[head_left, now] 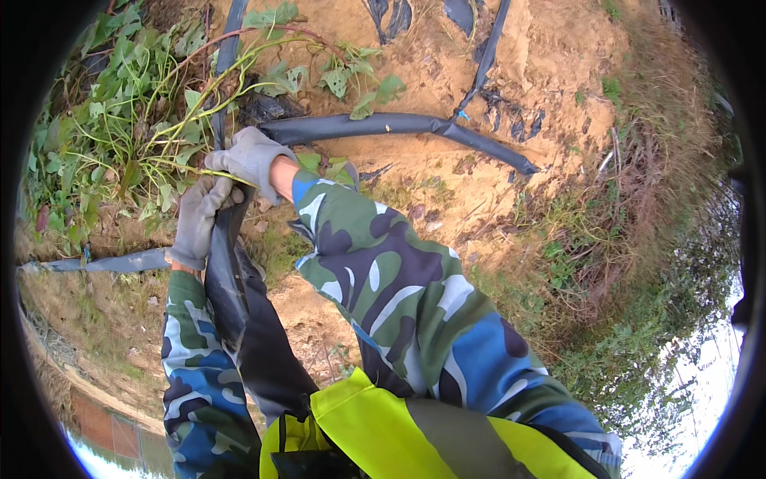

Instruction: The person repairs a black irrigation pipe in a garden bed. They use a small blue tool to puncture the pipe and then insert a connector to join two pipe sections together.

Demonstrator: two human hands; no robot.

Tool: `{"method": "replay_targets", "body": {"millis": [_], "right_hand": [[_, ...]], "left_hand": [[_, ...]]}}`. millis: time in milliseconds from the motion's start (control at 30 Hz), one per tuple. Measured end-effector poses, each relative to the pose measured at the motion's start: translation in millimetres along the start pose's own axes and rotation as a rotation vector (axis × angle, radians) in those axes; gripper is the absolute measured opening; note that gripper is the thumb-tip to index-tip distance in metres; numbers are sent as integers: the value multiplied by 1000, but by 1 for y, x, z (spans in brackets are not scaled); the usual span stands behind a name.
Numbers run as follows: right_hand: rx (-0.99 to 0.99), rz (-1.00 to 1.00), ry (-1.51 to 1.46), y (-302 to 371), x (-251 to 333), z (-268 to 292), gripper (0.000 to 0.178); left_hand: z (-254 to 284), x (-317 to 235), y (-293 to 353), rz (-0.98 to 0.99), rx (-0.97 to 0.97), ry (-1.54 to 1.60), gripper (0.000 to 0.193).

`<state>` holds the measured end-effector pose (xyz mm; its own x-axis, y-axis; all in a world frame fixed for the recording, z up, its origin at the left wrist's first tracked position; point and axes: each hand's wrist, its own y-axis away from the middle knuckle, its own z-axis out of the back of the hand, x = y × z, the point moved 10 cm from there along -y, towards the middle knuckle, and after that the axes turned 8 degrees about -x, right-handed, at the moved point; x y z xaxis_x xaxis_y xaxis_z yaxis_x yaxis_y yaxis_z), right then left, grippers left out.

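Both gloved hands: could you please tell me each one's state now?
Left hand: fingers curled; whether it holds anything cannot be told.
Right hand: fingers curled by a green stem; grip unclear.

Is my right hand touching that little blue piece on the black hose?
Apart: the head view shows a long stretch of black hose between your right hand and the blue piece.

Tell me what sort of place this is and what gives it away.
Outdoors, most likely a field or garden plot: leafy green vines spread over the ground, black tubing, possibly irrigation hose, runs across it, and there is bare sandy soil.
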<state>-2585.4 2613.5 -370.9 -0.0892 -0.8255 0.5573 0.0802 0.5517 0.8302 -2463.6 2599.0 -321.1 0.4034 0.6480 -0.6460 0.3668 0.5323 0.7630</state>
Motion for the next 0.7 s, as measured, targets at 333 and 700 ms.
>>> {"method": "replay_targets", "body": {"millis": [333,700], "right_hand": [[-133,65,199,1,8,-4,48],[221,74,-274,3,-9,-11,46]], "left_hand": [[2,-21,0,-160,-15,-402,40],[6,3,4,122,-7,-18,41]]}}
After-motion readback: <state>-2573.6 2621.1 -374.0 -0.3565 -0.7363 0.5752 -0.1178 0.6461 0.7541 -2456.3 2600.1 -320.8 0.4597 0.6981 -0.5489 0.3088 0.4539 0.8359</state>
